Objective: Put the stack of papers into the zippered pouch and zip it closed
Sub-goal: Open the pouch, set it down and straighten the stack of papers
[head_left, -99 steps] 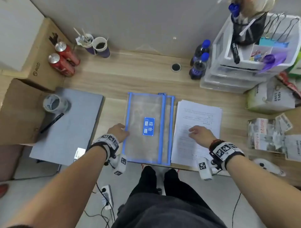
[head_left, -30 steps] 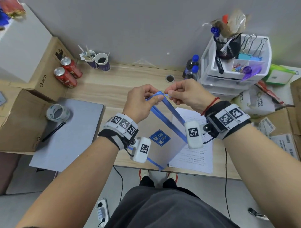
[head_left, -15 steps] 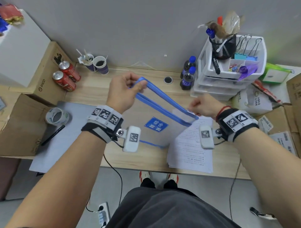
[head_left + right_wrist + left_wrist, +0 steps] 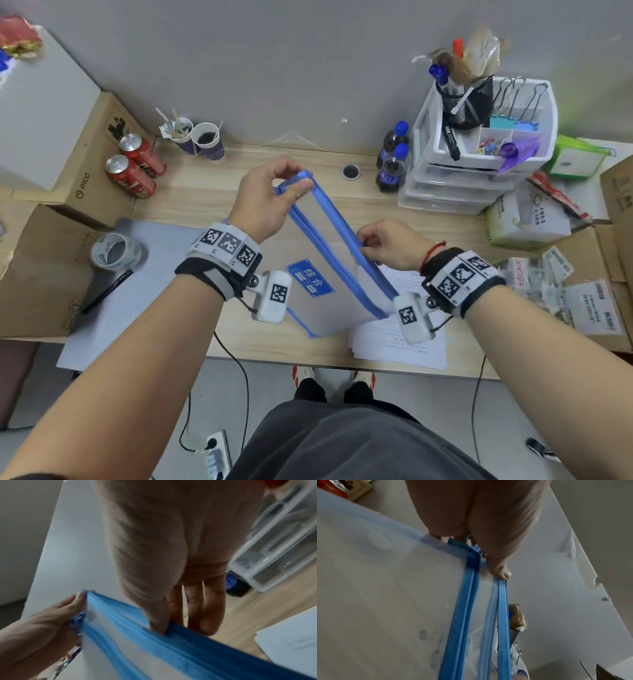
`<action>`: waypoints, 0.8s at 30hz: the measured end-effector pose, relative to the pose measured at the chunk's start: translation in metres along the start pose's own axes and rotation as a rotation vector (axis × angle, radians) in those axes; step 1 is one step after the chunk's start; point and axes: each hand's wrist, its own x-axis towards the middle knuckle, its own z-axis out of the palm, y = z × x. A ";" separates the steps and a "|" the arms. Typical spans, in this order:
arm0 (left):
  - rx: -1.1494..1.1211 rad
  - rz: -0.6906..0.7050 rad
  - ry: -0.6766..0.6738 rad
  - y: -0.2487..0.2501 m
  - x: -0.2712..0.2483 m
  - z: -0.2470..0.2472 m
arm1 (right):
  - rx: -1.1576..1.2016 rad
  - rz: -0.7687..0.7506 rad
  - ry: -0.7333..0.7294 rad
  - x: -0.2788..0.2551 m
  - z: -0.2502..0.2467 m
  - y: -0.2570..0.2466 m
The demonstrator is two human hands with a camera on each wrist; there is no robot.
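A translucent pouch (image 4: 329, 301) with blue zipper edges and a blue label hangs tilted above the wooden desk (image 4: 205, 198). My left hand (image 4: 296, 183) pinches its raised top corner; the left wrist view shows a blue zipper slider (image 4: 476, 547) right beside that thumb. My right hand (image 4: 363, 245) pinches one blue zipper band about midway down, thumb on top and fingers behind, as the right wrist view (image 4: 171, 628) shows. Two blue bands (image 4: 465, 601) run apart from each other between the hands. The stack of papers (image 4: 400, 346) lies flat on the desk under the right wrist.
A grey mat (image 4: 137, 301) with a tape roll (image 4: 114, 251) and a pen lies at left. Two red cans (image 4: 132, 174) and paper cups (image 4: 205, 140) stand at the back left. Two bottles (image 4: 392, 161) and a white drawer organiser (image 4: 462, 171) stand at the back right; boxes and packets lie far right.
The pouch was lifted off the desk. Over the last second my right hand ran from the top corner down the zipper edge, then came back up to its middle. My left hand drifted left.
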 end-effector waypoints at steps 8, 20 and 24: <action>0.319 -0.440 -0.032 -0.017 -0.025 0.036 | 0.469 0.053 0.028 0.009 0.025 -0.021; 0.564 -0.294 0.023 -0.056 -0.015 0.003 | 0.474 0.438 0.155 0.050 0.052 0.051; 0.542 -0.351 -0.144 -0.072 -0.009 0.039 | 0.538 0.481 0.083 0.066 0.075 0.069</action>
